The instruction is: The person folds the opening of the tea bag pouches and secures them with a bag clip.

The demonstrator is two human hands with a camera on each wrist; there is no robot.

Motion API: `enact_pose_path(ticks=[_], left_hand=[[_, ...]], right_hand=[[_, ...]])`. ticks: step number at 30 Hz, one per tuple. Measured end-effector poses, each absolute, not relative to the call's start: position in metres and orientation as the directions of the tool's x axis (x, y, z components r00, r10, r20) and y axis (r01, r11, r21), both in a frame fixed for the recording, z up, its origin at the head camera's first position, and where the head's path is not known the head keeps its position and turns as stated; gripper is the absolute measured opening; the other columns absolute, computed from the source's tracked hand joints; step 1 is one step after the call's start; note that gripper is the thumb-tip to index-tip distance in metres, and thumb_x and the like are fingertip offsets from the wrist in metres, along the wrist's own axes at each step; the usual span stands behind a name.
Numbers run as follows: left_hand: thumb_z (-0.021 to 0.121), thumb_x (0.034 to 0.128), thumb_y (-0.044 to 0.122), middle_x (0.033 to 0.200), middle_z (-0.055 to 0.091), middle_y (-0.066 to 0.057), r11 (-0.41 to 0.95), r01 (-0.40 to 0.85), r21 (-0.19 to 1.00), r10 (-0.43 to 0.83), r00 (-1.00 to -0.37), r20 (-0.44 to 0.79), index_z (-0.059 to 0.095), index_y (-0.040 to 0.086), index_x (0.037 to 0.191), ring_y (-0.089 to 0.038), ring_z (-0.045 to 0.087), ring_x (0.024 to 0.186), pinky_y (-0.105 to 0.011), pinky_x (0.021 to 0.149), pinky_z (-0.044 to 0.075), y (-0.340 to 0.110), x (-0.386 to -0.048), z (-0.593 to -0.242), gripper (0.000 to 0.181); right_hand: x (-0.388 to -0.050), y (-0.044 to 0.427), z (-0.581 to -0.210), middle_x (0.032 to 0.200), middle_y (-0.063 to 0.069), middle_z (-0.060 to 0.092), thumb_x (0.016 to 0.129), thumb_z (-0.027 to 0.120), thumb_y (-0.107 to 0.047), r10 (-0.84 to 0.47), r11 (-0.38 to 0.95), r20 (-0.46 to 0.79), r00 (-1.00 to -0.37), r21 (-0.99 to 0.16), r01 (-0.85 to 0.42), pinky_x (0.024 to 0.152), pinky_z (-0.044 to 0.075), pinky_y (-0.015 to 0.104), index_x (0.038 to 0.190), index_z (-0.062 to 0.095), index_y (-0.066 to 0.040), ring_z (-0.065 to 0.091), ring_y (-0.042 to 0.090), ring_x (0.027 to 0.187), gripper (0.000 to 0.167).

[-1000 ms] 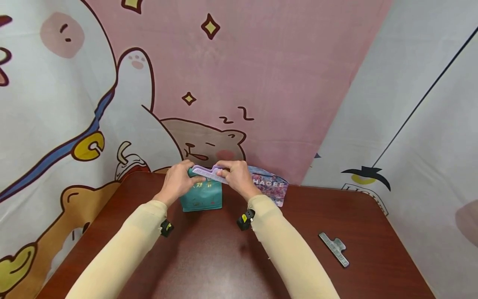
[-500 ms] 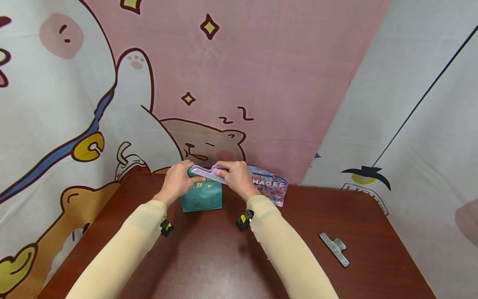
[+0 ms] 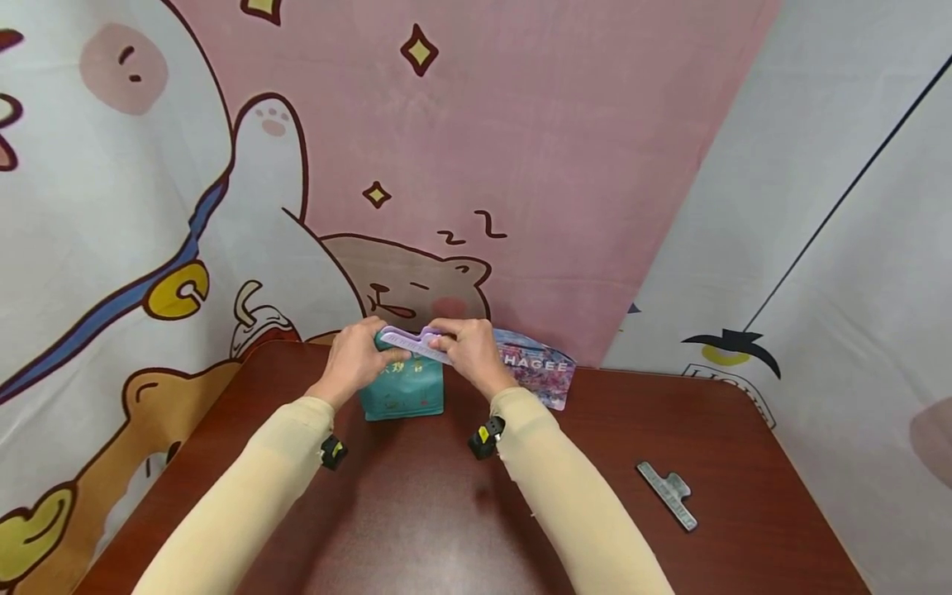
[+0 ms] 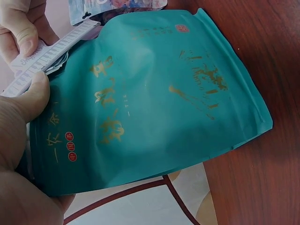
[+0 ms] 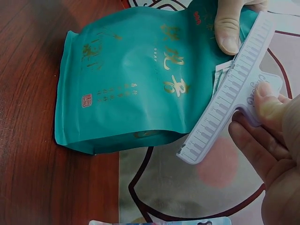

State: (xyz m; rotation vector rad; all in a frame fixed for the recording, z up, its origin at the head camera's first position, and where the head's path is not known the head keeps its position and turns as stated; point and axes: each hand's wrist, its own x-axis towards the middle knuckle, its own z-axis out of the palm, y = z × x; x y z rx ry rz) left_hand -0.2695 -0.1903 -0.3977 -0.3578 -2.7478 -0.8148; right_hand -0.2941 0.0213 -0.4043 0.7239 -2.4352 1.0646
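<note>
Just below the centre of the head view, the left hand pinches the top of the green bag between thumb and fingers, while the right hand pinches the tab of the lilac clip, its bar slanting along the bag's mouth. For a good hold, I would keep the top pressed flat, square the bar across its full width, and ease off the tab only once both ends are evenly seated.
</note>
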Motion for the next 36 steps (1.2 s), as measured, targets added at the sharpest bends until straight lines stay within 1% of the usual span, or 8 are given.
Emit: enact_pose_path(ticks=[9,15,19,24,29,32,36], left_hand=[[0.087,0.0856,0.032,0.097,0.069,-0.005,0.814,0.312,0.490,0.166,-0.933,0.319,0.075,0.009,0.102,-0.026,0.064,0.084,-0.044,0.075,0.049,-0.1900,-0.2692,-0.3952,0.030],[0.087,0.0850,0.031,0.096,0.070,-0.005,0.812,0.306,0.498,0.161,-0.936,0.314,0.074,0.009,0.099,-0.026,0.065,0.083,-0.044,0.075,0.049,-0.1896,-0.2684,-0.3970,0.029],[0.087,0.0844,0.031,0.096,0.070,-0.004,0.812,0.306,0.496,0.158,-0.935,0.317,0.075,0.009,0.100,-0.025,0.065,0.083,-0.044,0.075,0.049,-0.1897,-0.2686,-0.3972,0.029],[0.087,0.0849,0.032,0.097,0.069,-0.004,0.814,0.310,0.492,0.167,-0.935,0.313,0.074,0.009,0.101,-0.025,0.064,0.083,-0.043,0.075,0.049,-0.1902,-0.2675,-0.3968,0.031],[0.086,0.0861,0.032,0.099,0.067,-0.005,0.805,0.310,0.505,0.168,-0.937,0.306,0.073,0.008,0.105,-0.025,0.062,0.084,-0.043,0.076,0.049,-0.1927,-0.2653,-0.3965,0.034],[0.086,0.0870,0.030,0.099,0.066,-0.006,0.795,0.320,0.515,0.170,-0.933,0.317,0.071,0.007,0.105,-0.025,0.061,0.084,-0.042,0.074,0.049,-0.1948,-0.2636,-0.3958,0.033],[0.085,0.0874,0.028,0.095,0.063,-0.006,0.783,0.335,0.525,0.166,-0.925,0.343,0.069,0.008,0.099,-0.024,0.056,0.080,-0.038,0.069,0.044,-0.1968,-0.2614,-0.3937,0.029]], right_hand=[[-0.2948,0.0218,-0.3994,0.090,0.003,0.079,0.088,0.082,-0.015,-0.301,0.596,0.511,-0.806,-0.559,-0.577,0.063,0.050,0.027,0.100,0.083,-0.015,0.065,0.016,0.069,0.012],[-0.2939,0.0217,-0.4007,0.092,0.002,0.079,0.089,0.082,-0.016,-0.295,0.589,0.484,-0.824,-0.587,-0.556,0.064,0.050,0.025,0.102,0.083,-0.016,0.065,0.015,0.071,0.013],[-0.2943,0.0219,-0.4013,0.092,0.002,0.079,0.088,0.082,-0.016,-0.296,0.582,0.486,-0.822,-0.591,-0.559,0.063,0.050,0.025,0.102,0.083,-0.016,0.064,0.015,0.071,0.013],[-0.2944,0.0223,-0.4017,0.094,0.002,0.079,0.089,0.082,-0.016,-0.303,0.590,0.484,-0.821,-0.581,-0.560,0.066,0.051,0.027,0.103,0.082,-0.016,0.066,0.016,0.074,0.014],[-0.2929,0.0222,-0.4024,0.099,0.002,0.079,0.090,0.080,-0.017,-0.305,0.586,0.453,-0.838,-0.604,-0.540,0.071,0.053,0.029,0.105,0.081,-0.017,0.066,0.017,0.078,0.015],[-0.2921,0.0221,-0.4025,0.100,0.002,0.079,0.091,0.080,-0.018,-0.302,0.589,0.442,-0.845,-0.610,-0.530,0.073,0.053,0.029,0.107,0.081,-0.017,0.067,0.017,0.080,0.016],[-0.2915,0.0223,-0.4014,0.098,0.003,0.079,0.091,0.080,-0.018,-0.299,0.593,0.451,-0.841,-0.603,-0.534,0.071,0.053,0.030,0.107,0.081,-0.017,0.067,0.017,0.078,0.016]])
